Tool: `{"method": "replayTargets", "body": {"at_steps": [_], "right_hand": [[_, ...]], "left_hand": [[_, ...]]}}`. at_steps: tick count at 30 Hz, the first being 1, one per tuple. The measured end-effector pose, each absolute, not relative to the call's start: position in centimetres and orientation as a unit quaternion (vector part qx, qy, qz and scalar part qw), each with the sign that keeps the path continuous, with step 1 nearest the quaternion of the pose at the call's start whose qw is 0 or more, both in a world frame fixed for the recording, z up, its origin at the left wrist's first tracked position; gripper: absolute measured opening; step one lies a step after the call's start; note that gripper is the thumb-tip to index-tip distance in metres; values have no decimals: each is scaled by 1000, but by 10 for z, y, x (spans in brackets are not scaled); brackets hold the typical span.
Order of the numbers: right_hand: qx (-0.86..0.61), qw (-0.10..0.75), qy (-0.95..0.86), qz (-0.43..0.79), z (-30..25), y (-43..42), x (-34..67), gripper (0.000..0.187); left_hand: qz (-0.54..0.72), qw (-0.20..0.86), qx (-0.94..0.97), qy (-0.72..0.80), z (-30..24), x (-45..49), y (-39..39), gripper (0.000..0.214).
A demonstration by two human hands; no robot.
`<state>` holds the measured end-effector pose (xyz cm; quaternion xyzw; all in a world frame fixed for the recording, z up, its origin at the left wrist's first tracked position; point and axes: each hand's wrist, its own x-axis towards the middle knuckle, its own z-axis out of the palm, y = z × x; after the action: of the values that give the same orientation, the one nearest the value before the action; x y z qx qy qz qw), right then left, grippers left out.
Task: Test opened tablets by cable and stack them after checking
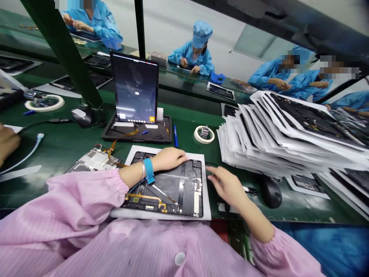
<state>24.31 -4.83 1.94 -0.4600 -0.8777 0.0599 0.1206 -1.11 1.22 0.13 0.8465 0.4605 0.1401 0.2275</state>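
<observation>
A black tablet housing lies open side up on a white sheet right before me, its flex cables and small boards showing. My left hand rests across its far edge, fingers stretched to the right with nothing seen in them; a blue wrist strap is on that arm. Just beyond the housing's right edge hovers my right hand, fingers apart, slightly bent and holding nothing. To the left of the housing lies a metal-backed display assembly with orange flex cables.
A lit tablet screen stands in a black tray. Nearby are a blue pen, a tape roll and a black mouse. Stacked housings with white sheets rise at right. Another person's hand shows far left.
</observation>
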Motion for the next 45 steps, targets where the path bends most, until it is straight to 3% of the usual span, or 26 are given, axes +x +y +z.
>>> {"method": "replayTargets", "body": {"at_steps": [5,8,12,15,18,35,37,39,42,45], "right_hand": [[-496,62,-866,15,1,-19,235,48],[-522,137,-841,32,0,-22,240,46],[-539,292,-743,268,14,-40,251,25],[-512,266,-661,480,23,-52,249,20],[-506,214,-599,583,24,-59,242,28],[-476,223,-528,667,10,-58,231,34],[-482,207,-566,636,11,-58,229,33],[-502,206,-654,527,16,-59,233,34],[-558,304,-755,162,26,-59,266,34],[-608,405,-641,-234,26,-59,328,30]], "left_hand": [[138,240,841,464,1,-11,12,41],[139,247,841,461,2,-12,13,41],[135,249,839,464,2,-13,14,40],[132,248,839,466,1,-13,14,40],[131,248,840,466,0,-13,14,40],[128,238,837,476,0,-11,15,40],[130,237,837,477,0,-11,15,41],[130,239,838,473,-1,-12,15,41],[136,240,839,469,-2,-12,16,40],[145,225,840,472,-3,-12,16,41]]}}
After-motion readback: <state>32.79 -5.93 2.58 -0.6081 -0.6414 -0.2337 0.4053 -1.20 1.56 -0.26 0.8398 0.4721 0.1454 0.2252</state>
